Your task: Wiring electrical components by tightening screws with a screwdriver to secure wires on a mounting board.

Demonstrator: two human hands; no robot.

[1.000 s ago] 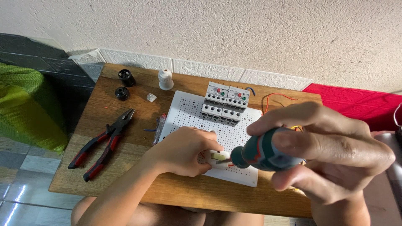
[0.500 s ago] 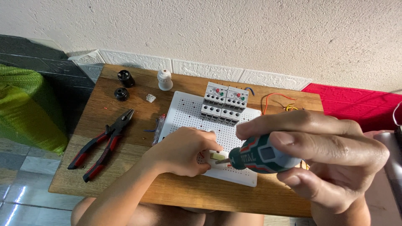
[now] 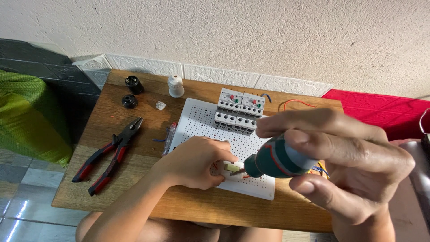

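My right hand (image 3: 340, 161) grips a screwdriver (image 3: 280, 159) with a dark green and red handle, its tip pointing down-left at a small pale part (image 3: 232, 167) on the white perforated board (image 3: 197, 123). My left hand (image 3: 192, 162) rests on the board and pinches that small part, steadying it. Two grey-white relay blocks (image 3: 237, 110) with red and green buttons stand at the board's far edge. A short red wire lies by the small part.
Red-handled pliers (image 3: 109, 154) lie on the wooden table (image 3: 134, 130) at the left. Two black round parts (image 3: 132, 85), a white lamp holder (image 3: 175, 86) and a small white connector (image 3: 160, 105) sit at the back left. Orange wire (image 3: 295, 104) loops at the back right.
My right hand has turned around the screwdriver handle, fingers shifting over it. The left hand stays on the small part.
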